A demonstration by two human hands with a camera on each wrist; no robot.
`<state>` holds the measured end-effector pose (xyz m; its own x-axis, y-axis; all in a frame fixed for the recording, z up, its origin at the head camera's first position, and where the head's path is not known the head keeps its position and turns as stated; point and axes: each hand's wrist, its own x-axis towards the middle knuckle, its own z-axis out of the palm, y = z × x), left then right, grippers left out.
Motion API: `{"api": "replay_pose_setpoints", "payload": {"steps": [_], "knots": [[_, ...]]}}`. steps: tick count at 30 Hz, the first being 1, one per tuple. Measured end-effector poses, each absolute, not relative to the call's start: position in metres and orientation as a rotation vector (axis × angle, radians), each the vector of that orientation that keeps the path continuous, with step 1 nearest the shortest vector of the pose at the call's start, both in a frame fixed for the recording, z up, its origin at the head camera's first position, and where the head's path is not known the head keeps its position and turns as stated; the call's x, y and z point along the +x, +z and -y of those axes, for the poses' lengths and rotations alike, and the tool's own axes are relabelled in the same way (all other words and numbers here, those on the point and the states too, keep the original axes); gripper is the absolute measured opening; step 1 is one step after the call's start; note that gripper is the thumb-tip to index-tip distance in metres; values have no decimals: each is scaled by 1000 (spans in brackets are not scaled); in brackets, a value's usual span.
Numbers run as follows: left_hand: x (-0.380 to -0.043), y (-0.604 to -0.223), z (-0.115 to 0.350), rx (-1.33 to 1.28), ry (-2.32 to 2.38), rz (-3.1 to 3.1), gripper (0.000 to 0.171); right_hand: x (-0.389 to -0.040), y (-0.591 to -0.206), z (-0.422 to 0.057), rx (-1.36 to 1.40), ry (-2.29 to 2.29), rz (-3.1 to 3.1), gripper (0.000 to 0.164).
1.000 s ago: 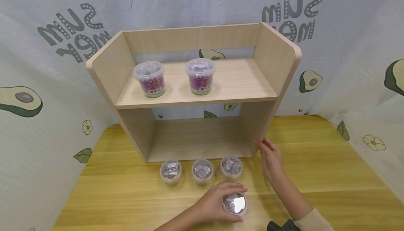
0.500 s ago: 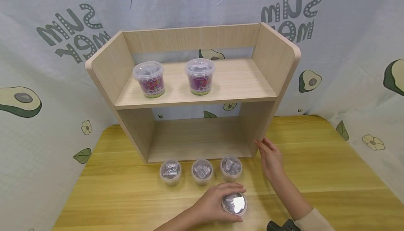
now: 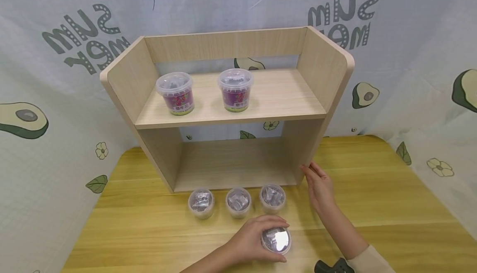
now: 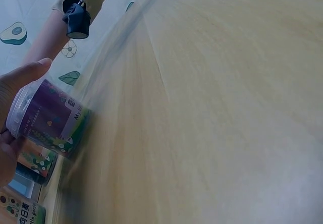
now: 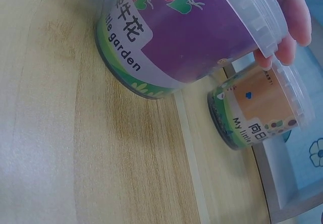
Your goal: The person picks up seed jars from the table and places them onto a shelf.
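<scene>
My left hand point(image 3: 257, 240) holds a clear-lidded plastic tub point(image 3: 276, 240) near the front of the table, thumb and fingers around its lid. A purple label with red flowers and Chinese writing wraps this tub in the right wrist view. My right hand point(image 3: 320, 188) touches the lower right side panel of the wooden shelf point(image 3: 231, 119) with extended fingers. Between the left hand and the shelf, a left tub point(image 3: 201, 203), a middle tub point(image 3: 238, 202) and a right tub point(image 3: 273, 198) stand in a row; an orange label shows on one point(image 5: 260, 103).
On the upper board stand two purple-labelled tubs, a left one point(image 3: 177, 93) and a middle one point(image 3: 235, 90). The lower compartment point(image 3: 231, 163) opens toward the row of tubs. A printed curtain point(image 3: 44, 78) hangs behind the yellow wood table point(image 3: 387, 206).
</scene>
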<state>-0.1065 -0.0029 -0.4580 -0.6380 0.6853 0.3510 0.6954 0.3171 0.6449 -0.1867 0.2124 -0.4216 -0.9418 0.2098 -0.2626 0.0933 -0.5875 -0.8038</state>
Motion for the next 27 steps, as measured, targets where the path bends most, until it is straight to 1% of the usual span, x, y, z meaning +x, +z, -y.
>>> {"api": "replay_pose_setpoints", "payload": {"steps": [14,23,27], "knots": [[-107,-461,1,-1281,-1401,2522,60,-187,-421,-213,-511,2711,1359,23],[-106,-462,0,-1246,-1435,2518,65,-187,-422,-213,-494,2717,1325,26],[-105,-462,0,-1243,-1377,2504,68,-186,-422,-212,-484,2713,1326,27]]}}
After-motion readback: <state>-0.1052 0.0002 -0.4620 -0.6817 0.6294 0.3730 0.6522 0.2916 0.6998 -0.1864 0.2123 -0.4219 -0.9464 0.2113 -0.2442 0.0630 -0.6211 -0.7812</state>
